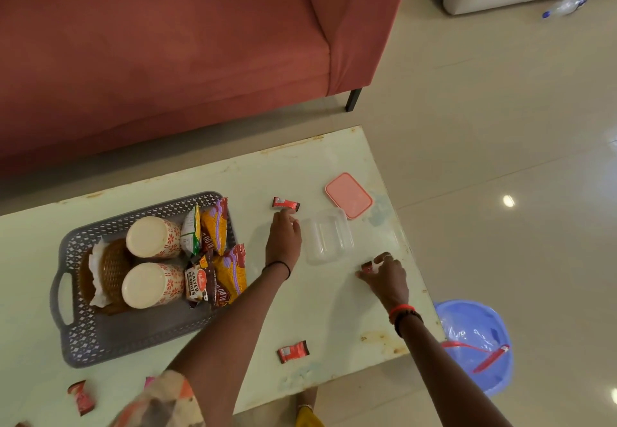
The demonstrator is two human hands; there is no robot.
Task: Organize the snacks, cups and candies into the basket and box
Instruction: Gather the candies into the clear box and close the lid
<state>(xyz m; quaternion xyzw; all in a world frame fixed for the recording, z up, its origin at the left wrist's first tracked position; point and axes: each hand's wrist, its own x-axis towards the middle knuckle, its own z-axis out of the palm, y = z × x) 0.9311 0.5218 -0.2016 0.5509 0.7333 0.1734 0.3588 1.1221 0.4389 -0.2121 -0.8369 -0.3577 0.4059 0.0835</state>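
A grey perforated basket (pixel 100 336) on the table holds two paper cups (pixel 152 236) lying on their sides, several snack packets (pixel 217 259) and a small woven bowl (pixel 110 273). A clear plastic box (pixel 329 239) stands open right of it, its pink lid (pixel 349 195) lying just beyond. My left hand (pixel 283 236) reaches with fingertips touching a red candy (pixel 286 204). My right hand (pixel 387 274) pinches another red candy (pixel 367 267) on the table, right of the box. Two more candies lie at the near side, one near the middle (pixel 293 351) and one at the left (pixel 81 396).
The pale table (pixel 317 309) ends close at the right and near edges. A pink sofa (pixel 160 42) stands behind it. On the floor to the right is a blue tub (pixel 474 340), with a plastic bottle (pixel 566 4) further back.
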